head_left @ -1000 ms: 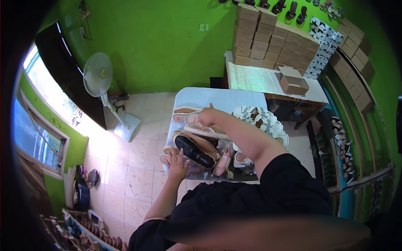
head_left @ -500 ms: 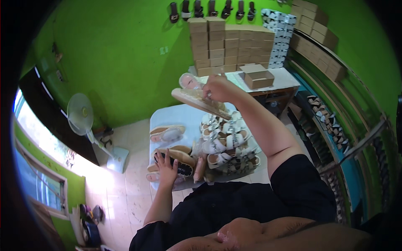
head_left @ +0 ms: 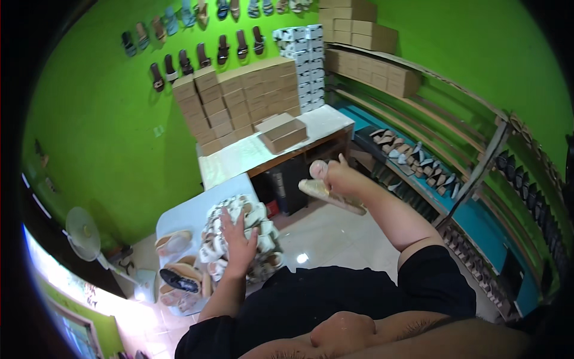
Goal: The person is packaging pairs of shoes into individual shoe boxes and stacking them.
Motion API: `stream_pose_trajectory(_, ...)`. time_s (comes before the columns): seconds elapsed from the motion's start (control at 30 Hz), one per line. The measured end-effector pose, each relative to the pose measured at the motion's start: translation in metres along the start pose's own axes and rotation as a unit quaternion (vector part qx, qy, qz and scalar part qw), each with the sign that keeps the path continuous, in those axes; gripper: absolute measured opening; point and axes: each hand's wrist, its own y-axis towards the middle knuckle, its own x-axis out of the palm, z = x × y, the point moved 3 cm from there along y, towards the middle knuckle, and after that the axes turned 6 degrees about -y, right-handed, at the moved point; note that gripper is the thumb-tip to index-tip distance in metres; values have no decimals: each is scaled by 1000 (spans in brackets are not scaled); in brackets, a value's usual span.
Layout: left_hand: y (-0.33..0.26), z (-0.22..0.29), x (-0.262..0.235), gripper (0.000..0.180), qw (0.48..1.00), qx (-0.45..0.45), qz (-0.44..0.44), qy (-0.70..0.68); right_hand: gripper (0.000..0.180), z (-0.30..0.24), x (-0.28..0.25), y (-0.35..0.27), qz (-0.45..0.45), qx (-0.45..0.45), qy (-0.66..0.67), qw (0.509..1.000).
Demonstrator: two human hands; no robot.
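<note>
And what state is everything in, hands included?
White sandals, heaped on the table
Left hand, spread open on the white sandals
Pale sandals, lifted clear of the table
Right hand, grip closed on the pale sandals
Black shoe, lying among beige shoes
Pedestal fan, standing; spinning or not, unclear
Lone cardboard box, on the desk; lid unclear
Brown boxes, stacked

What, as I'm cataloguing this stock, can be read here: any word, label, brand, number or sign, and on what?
No text can be read.
White boxes: dark markings, too small to make out.
Brown boxes: any print is too small to read.
Held footwear: nothing legible.
</note>
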Motion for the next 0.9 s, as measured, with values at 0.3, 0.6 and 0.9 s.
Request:
stream_pose_trajectory(0.3, 79, 141, 211, 61, 979, 44, -199, 12, 8, 96, 72, -72, -29, -49, 20, 998)
stream_pose_trajectory(0.6, 191, 114, 281, 62, 986, -9, -161, 30, 9, 175, 112, -19, -60, -55, 27, 996)
stream_pose_trajectory(0.9, 338, -13, 373, 57, 977, -137, -166, 7, 12, 285, 173, 81, -108, -40, 20, 993)
